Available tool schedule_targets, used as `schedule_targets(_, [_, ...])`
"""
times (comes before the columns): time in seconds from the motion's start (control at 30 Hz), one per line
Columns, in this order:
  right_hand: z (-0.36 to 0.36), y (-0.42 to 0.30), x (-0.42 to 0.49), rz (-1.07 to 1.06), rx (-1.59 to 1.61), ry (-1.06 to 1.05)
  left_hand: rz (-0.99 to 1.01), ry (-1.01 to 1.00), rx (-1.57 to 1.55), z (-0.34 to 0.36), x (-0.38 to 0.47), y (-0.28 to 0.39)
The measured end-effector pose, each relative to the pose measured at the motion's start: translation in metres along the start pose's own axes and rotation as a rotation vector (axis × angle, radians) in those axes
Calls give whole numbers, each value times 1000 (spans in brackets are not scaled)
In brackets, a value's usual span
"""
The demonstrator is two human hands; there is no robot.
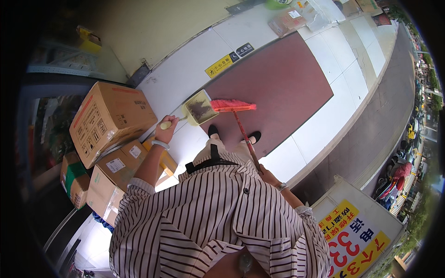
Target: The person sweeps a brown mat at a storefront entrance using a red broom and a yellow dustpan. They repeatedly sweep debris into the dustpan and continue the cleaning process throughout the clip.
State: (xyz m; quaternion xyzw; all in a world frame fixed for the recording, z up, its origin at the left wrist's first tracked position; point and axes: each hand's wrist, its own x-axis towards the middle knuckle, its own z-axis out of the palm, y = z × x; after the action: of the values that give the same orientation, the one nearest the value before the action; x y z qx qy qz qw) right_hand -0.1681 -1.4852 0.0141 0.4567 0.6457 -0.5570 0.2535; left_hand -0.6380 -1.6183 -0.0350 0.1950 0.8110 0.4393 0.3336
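Note:
My left hand [167,128] grips the pale handle of a yellowish dustpan [199,108], whose pan holds a layer of dark dust. With my right hand [267,174] I hold the red stick of a broom [240,122] near its upper end. The broom's pink-red bristles [231,104] lie across the dark red floor mat [278,76], and the left end of the head is right at the dustpan's open lip. Both tools are in front of my black shoes [213,131], at the mat's near left part.
Stacked cardboard boxes [114,118] stand close on my left. Floor stickers [219,65] bearing writing line the mat's far side. More packages [286,21] sit beyond the mat. A step edge [333,149] and grey pavement run along the right, beside a signboard [358,226] with writing.

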Motion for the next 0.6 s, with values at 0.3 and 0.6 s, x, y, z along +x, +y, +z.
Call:
schedule_targets(0.3, [-76,-46,-36,377,534,180,-26,-11,-43,-8,7,27])
schedule_targets(0.6, [-15,20,23,260,135,69,149,40,27,-12,-24,21])
